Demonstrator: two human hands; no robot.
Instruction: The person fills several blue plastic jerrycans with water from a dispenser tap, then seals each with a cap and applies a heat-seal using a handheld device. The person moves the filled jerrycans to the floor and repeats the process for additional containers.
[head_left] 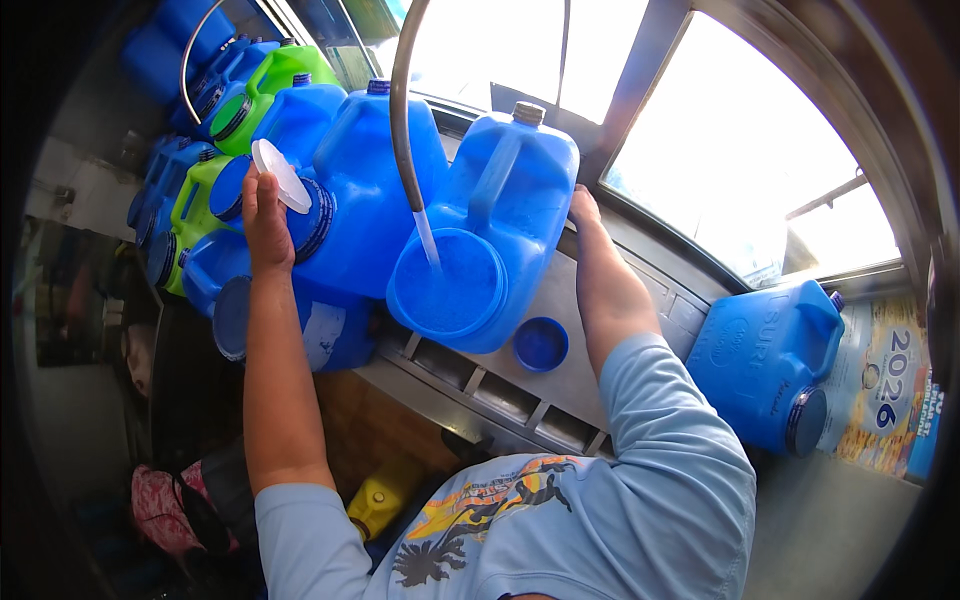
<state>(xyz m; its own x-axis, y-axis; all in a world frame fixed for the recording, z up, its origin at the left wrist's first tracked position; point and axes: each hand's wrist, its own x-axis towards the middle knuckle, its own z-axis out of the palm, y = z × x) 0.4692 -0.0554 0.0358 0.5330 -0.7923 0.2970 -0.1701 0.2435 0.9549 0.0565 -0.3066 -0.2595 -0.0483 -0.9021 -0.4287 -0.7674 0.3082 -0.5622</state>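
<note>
A clear-ended grey hose point(405, 130) runs water into the wide round mouth of a blue water jug point(515, 205) on the metal counter. My left hand point(268, 232) holds up a white round plastic lid point(280, 176), fingers closed on its edge. Just beside that hand is the dark-rimmed mouth of another blue jug point(380, 150). My right arm reaches along the far side of the jug under the hose. There my right hand point(584, 208) is at the window ledge, its fingers mostly hidden. A loose blue screw cap point(541, 344) lies on the counter.
Several blue and green jugs point(290, 68) crowd the left. A capped blue jug point(760, 360) stands at the right, by a printed poster point(885, 385). Bright windows point(740, 150) line the far side. Slots point(505, 397) mark the counter's near edge; a yellow container point(385, 497) is below.
</note>
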